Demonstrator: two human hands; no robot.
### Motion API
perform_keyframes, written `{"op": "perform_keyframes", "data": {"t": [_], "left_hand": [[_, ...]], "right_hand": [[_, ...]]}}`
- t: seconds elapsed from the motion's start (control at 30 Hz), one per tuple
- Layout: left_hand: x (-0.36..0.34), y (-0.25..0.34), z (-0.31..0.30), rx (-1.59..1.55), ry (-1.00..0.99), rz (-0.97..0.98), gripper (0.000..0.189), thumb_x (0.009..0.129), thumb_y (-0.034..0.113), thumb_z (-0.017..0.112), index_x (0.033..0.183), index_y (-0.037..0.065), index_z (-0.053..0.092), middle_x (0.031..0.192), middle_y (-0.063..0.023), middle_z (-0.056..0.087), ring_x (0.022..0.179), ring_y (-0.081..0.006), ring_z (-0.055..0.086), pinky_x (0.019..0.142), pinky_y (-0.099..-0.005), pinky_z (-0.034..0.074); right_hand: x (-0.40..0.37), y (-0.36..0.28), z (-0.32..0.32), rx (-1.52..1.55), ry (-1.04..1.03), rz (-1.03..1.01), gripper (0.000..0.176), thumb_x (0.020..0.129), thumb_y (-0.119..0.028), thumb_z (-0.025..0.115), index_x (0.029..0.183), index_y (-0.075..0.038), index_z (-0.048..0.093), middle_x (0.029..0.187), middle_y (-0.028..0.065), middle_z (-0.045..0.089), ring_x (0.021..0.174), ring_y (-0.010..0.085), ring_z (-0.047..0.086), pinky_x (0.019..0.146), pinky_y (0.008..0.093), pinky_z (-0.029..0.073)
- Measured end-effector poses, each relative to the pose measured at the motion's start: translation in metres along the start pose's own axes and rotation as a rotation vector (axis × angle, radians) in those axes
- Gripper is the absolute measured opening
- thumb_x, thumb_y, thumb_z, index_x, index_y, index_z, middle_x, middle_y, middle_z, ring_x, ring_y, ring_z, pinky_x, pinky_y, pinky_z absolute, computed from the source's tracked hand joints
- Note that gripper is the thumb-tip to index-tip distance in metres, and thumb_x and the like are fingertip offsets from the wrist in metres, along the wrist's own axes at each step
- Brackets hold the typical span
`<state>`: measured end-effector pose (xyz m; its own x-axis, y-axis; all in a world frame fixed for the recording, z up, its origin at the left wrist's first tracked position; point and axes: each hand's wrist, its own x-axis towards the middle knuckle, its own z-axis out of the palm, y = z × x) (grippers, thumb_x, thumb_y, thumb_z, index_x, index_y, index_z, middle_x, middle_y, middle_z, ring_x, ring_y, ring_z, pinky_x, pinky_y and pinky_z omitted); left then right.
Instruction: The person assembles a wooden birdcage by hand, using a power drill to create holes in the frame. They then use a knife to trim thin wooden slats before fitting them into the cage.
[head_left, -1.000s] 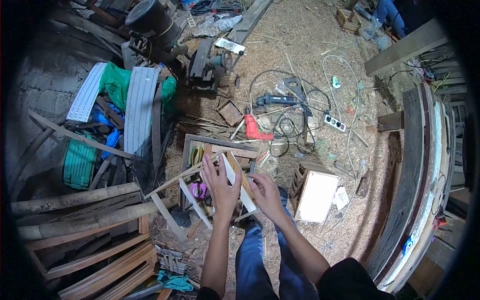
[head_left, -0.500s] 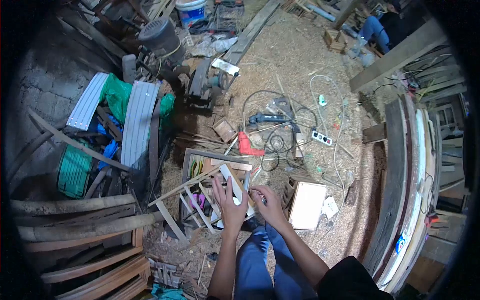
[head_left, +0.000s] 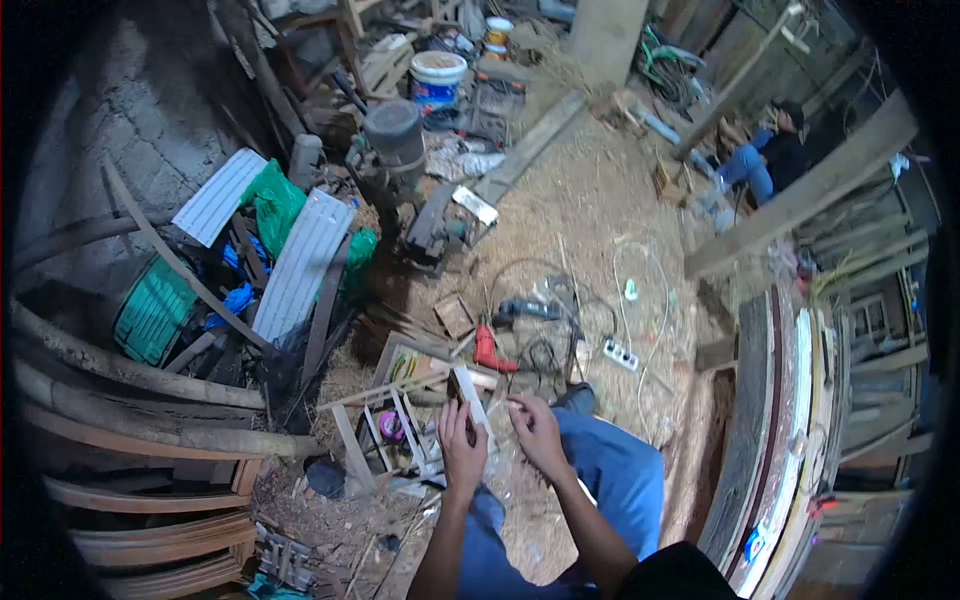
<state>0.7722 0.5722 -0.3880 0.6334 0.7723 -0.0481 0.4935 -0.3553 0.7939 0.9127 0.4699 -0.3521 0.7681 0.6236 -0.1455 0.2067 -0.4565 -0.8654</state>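
My left hand [head_left: 463, 445] is closed around the near end of a slatted wooden frame [head_left: 405, 382], beside its pale, wide end piece [head_left: 473, 397]. Just right of that piece is my right hand [head_left: 538, 432], its fingers bent together in a pinch. Whatever those fingertips hold is too small to make out. Behind the frame sits a shallow wooden tray [head_left: 385, 365] with yellow and green items in it. A purple roll-shaped item [head_left: 391, 427] shows between the slats.
Ahead lie a red drill [head_left: 492, 350], a dark power tool [head_left: 530, 310], tangled cords and a white power strip [head_left: 620, 354]. Curved boards [head_left: 770, 430] stand at right, with curved timber [head_left: 150, 430] at left. A person [head_left: 765, 160] sits at the far right.
The view has tilted upward, showing more of the far floor. My right leg has swung out to the right, over where the bright panel was. Both hands stay near the frame.
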Motion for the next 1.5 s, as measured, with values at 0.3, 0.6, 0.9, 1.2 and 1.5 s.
{"op": "perform_keyframes", "data": {"t": [0.3, 0.6, 0.9, 1.2, 1.5], "left_hand": [[0.032, 0.079, 0.064, -0.070, 0.176, 0.005, 0.047, 0.098, 0.017, 0.067, 0.141, 0.001, 0.062, 0.149, -0.0231, 0.058, 0.148, -0.0415, 0.045, 0.127, -0.0564, 0.027], [0.098, 0.069, 0.228, 0.101, 0.276, -0.165, 0.037, 0.098, 0.008, 0.065, 0.134, -0.002, 0.065, 0.142, -0.0203, 0.065, 0.140, -0.0387, 0.054, 0.124, -0.0529, 0.036], [0.080, -0.078, 0.375, -0.049, 0.201, -0.409, 0.043, 0.098, 0.007, 0.063, 0.139, -0.005, 0.060, 0.143, -0.0245, 0.062, 0.137, -0.0418, 0.057, 0.117, -0.0448, 0.044], [0.082, -0.264, 0.459, 0.068, 0.209, -0.314, 0.041, 0.097, 0.008, 0.063, 0.138, -0.001, 0.062, 0.141, -0.0234, 0.062, 0.137, -0.0429, 0.053, 0.121, -0.0505, 0.038], [0.090, -0.299, 0.464, 0.015, 0.232, -0.263, 0.039, 0.096, 0.008, 0.065, 0.134, 0.000, 0.063, 0.137, -0.0219, 0.063, 0.135, -0.0416, 0.054, 0.119, -0.0496, 0.039]], "right_hand": [[0.061, 0.025, -0.073, 0.004, -0.060, -0.101, 0.028, 0.101, -0.017, 0.068, 0.127, -0.005, 0.072, 0.121, 0.0193, 0.071, 0.110, 0.0356, 0.069, 0.096, 0.0436, 0.054], [0.205, 0.216, -0.069, -0.086, -0.376, -0.260, 0.031, 0.096, -0.015, 0.072, 0.126, -0.005, 0.070, 0.115, 0.0190, 0.071, 0.111, 0.0380, 0.068, 0.098, 0.0437, 0.052], [0.245, 0.386, 0.008, -0.149, -0.498, -0.139, 0.036, 0.093, -0.015, 0.072, 0.126, -0.001, 0.068, 0.116, 0.0220, 0.072, 0.111, 0.0408, 0.069, 0.098, 0.0465, 0.053], [0.252, 0.567, 0.171, -0.328, -0.589, -0.273, 0.064, 0.084, -0.005, 0.075, 0.143, -0.001, 0.050, 0.125, 0.0267, 0.067, 0.112, 0.0483, 0.064, 0.095, 0.0547, 0.054], [0.260, 0.606, 0.240, -0.771, -0.579, -0.305, 0.052, 0.085, -0.025, 0.075, 0.128, 0.001, 0.059, 0.123, 0.0219, 0.066, 0.118, 0.0419, 0.062, 0.097, 0.0575, 0.051]]}}
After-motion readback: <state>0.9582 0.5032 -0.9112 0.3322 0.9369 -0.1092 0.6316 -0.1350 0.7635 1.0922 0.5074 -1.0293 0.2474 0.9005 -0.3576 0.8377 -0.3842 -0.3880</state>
